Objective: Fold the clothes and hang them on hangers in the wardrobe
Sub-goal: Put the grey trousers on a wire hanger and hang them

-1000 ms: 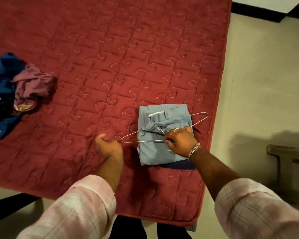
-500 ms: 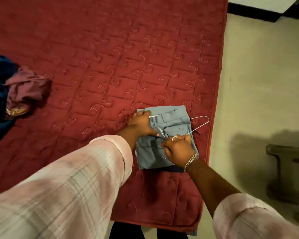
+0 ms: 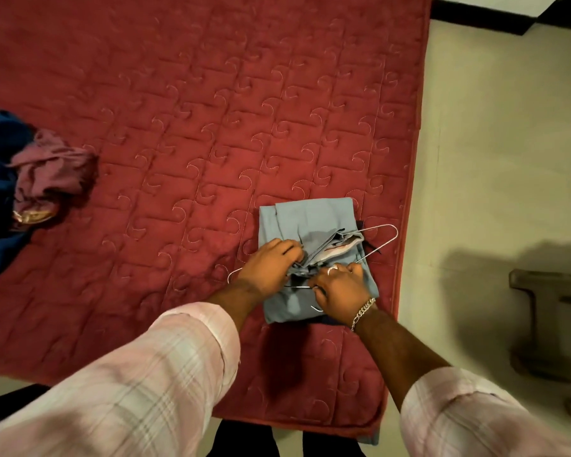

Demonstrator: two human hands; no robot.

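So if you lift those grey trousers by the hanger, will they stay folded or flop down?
Probably flop: the grey trousers are soft cloth, already bunching where the left hand grips. The thin wire hanger may bend slightly, and cloth could slide along it.

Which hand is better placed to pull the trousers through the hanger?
Probably the left hand: it already grips the bunched grey trousers, while the right hand holds the wire hanger.
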